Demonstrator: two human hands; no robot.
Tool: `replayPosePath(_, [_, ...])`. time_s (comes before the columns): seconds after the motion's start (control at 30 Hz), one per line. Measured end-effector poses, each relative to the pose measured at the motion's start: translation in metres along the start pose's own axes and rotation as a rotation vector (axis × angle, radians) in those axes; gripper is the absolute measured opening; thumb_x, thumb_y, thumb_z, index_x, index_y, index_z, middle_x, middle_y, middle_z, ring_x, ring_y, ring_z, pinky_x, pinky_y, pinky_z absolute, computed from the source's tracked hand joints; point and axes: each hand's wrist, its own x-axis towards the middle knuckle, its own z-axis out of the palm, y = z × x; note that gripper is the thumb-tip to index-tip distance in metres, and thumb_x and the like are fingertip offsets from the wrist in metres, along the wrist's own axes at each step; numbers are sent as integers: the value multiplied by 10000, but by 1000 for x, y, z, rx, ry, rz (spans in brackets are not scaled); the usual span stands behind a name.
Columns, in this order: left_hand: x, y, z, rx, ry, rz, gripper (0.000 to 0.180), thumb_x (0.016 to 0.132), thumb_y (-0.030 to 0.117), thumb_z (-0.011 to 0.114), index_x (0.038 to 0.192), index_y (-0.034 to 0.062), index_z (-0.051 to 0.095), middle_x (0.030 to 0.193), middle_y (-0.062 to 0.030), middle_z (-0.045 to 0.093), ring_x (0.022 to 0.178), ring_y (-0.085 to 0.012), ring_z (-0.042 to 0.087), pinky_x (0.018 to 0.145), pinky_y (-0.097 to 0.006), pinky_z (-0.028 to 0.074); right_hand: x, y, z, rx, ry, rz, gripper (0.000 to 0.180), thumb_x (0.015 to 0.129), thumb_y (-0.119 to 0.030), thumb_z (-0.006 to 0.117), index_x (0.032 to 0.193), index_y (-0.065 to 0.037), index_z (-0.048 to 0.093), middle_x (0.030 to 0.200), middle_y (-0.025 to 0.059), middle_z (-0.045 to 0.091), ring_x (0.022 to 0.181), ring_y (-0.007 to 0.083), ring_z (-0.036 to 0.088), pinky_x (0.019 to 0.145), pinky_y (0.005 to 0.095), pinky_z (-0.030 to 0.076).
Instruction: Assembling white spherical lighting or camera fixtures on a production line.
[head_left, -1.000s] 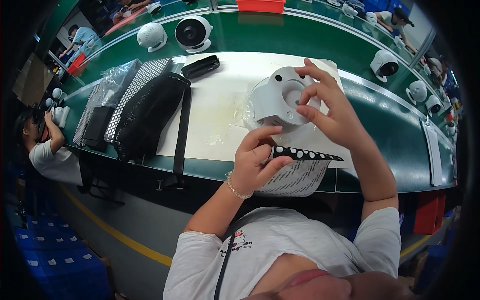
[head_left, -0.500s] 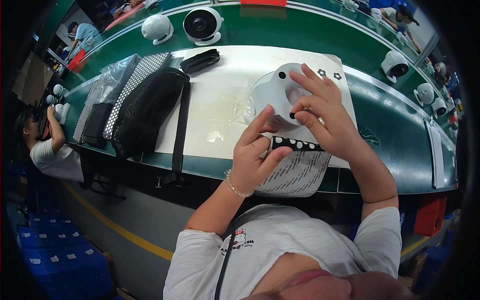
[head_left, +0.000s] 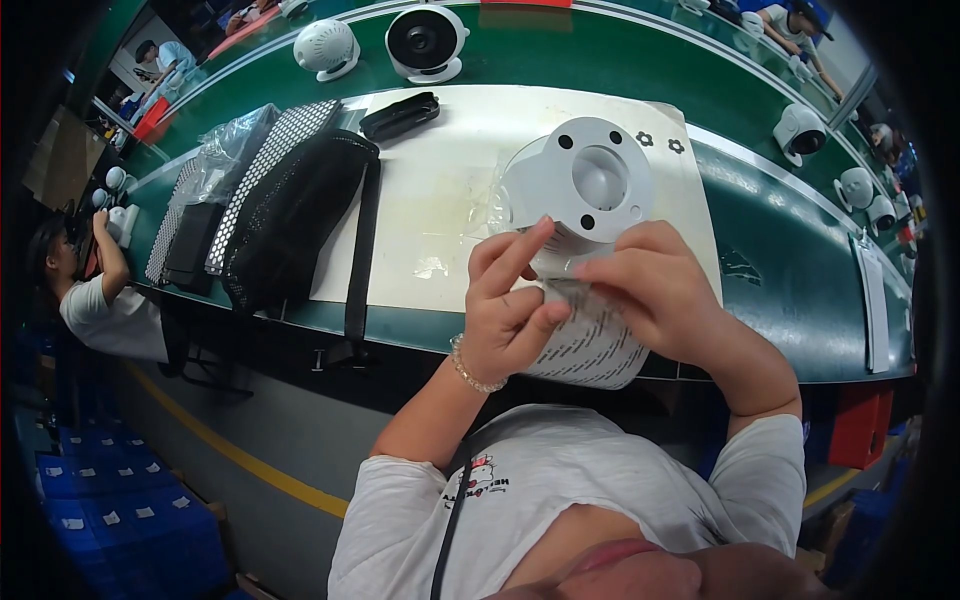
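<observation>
A white device with a round base (head_left: 640, 165) turned up stands on the white board. Three black round pads sit on the base's rim around a hollow centre; a small pale round recess shows at its lower right. Just below it, my left hand (head_left: 508, 305) grips a sheet of printed backing paper (head_left: 595, 355), index finger stretched upward. My right hand (head_left: 660, 290) closes at the sheet's upper edge, its fingertips pinched together close to the left hand. The sheet's top strip is mostly hidden by my fingers.
A black mesh bag (head_left: 300, 215) with a strap lies left, beside perforated sheets and clear plastic. A black pouch (head_left: 400, 117) rests on the white board (head_left: 420, 220). White round devices (head_left: 425, 45) stand on the green belt beyond. Other people work at left and far back.
My right hand has drawn back from the base's lower pad down to the sheet, uncovering the base. The dotted black strip seen before is now covered. Devices on the far belt have shifted right.
</observation>
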Motion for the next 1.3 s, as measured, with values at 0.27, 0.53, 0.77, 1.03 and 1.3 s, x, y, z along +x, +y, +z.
replayPosePath(0.27, [-4,-1,2,55,38,-28,231,759,242,630,688,23,619,1282,-180,420,993,-267,440,692,-281,407,-2,0,-3,358,-89,101,196,724,-142,646,910,-88,615,808,48,574,789,226,512,734,323,380])
replayPosePath(0.53, [-1,-1,1,-77,-36,18,350,758,282,633,575,29,475,1279,-194,416,1004,-272,435,693,-293,413,-7,-5,5,335,-47,178,271,673,-69,667,928,-73,575,826,50,556,786,240,512,713,346,392])
replayPosePath(0.77, [-1,-2,3,-35,-32,56,278,762,191,621,585,22,488,1263,-203,431,992,-278,447,672,-287,422,-9,-3,9,218,5,71,226,636,-41,669,841,-85,585,796,34,557,801,232,524,702,341,402])
replayPosePath(1.03, [3,3,4,6,-20,-19,238,753,142,625,590,3,520,1277,-218,411,818,-236,492,657,-279,423,-12,22,-7,202,213,255,135,682,-76,670,784,-103,585,1197,105,428,1209,290,321,1000,402,237])
replayPosePath(1.3, [2,5,10,-38,-39,-146,196,743,91,629,624,-41,545,1294,-199,401,658,-174,497,607,-256,430,-16,43,-5,456,192,479,123,795,-168,610,883,-84,598,1273,110,393,1226,267,310,997,380,242])
